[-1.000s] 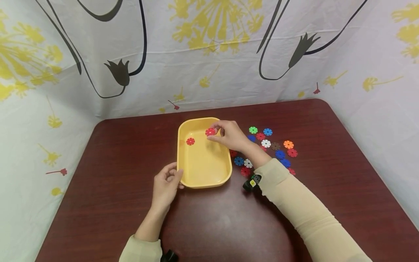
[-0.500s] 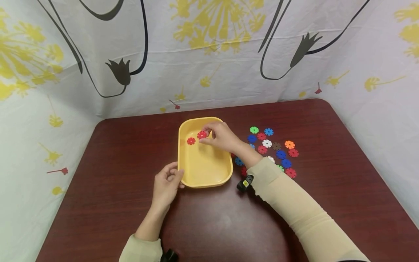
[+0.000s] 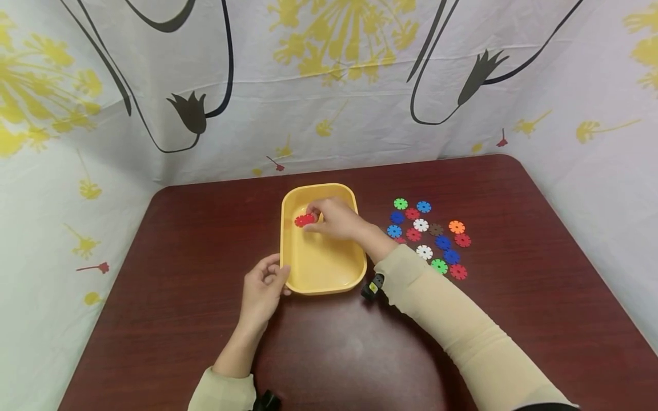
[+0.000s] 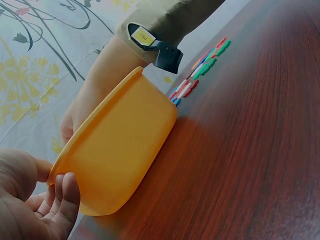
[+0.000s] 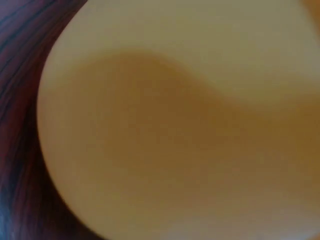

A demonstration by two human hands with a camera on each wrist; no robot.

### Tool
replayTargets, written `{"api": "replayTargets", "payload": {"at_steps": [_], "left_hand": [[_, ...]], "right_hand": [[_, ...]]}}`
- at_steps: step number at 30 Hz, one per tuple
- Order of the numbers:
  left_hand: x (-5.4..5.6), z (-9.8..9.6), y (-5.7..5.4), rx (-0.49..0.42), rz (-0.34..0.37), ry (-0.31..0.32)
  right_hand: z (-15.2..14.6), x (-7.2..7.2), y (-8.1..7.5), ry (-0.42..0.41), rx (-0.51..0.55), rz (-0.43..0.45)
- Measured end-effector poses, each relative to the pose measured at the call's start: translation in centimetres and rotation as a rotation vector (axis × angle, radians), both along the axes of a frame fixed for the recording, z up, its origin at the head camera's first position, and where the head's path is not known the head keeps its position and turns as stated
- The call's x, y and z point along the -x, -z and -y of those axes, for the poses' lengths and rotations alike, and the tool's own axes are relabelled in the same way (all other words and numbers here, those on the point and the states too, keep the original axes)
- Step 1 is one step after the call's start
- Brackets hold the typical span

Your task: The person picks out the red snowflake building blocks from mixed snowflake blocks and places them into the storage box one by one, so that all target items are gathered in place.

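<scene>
A yellow tray [image 3: 324, 268] stands on the table, and at its near left corner my left hand [image 3: 263, 288] grips the rim between thumb and fingers. The left wrist view shows the same hand [image 4: 37, 200] pinching the rim of the tray [image 4: 120, 145]. Inside the tray's far left part lies a red notched disc [image 3: 299, 221]. Over it, my right hand [image 3: 336, 220] pinches a second red notched disc [image 3: 309, 218] between thumb and fingertips; the two discs overlap or nearly touch. The right wrist view holds only the blurred tray wall [image 5: 150, 125]; the right hand is hidden there.
Right of the tray, several notched discs in green, blue, red, white, brown and orange [image 3: 456, 227] lie spread on the dark red-brown table [image 3: 205, 245]. The right forearm's sleeve [image 3: 442, 302] passes over their near side. A patterned cloth [image 3: 329, 137] hangs behind the table.
My right hand has moved left and slightly nearer with its red disc, from the tray's right side to the disc lying there. The left hand keeps its grip on the rim.
</scene>
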State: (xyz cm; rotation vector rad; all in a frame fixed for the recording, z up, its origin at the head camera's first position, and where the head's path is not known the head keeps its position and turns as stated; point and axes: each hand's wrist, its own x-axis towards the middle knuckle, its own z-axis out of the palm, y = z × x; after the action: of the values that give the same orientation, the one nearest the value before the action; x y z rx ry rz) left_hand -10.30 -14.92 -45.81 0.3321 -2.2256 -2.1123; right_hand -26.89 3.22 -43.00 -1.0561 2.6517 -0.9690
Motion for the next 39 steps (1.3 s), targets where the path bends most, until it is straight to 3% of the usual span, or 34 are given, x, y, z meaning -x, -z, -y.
{"api": "replayTargets", "payload": {"at_steps": [13, 19, 25, 39], "left_hand": [[0.0, -0.2, 0.1, 0.007, -0.001, -0.003], [0.1, -0.2, 0.1, 0.003, -0.004, -0.005], [0.1, -0.3, 0.1, 0.002, -0.013, 0.000], [0.1, -0.4, 0.1, 0.016, -0.016, -0.018]], "right_hand": [[1.0, -0.4, 1.0, 0.006, -0.137, 0.126], [0.7, -0.6, 0.8, -0.006, -0.143, 0.150], [0.4, -0.7, 0.5, -0.051, -0.070, 0.144], [-2.5, -0.4, -0.6, -0.009, 0.135, 0.091]]}}
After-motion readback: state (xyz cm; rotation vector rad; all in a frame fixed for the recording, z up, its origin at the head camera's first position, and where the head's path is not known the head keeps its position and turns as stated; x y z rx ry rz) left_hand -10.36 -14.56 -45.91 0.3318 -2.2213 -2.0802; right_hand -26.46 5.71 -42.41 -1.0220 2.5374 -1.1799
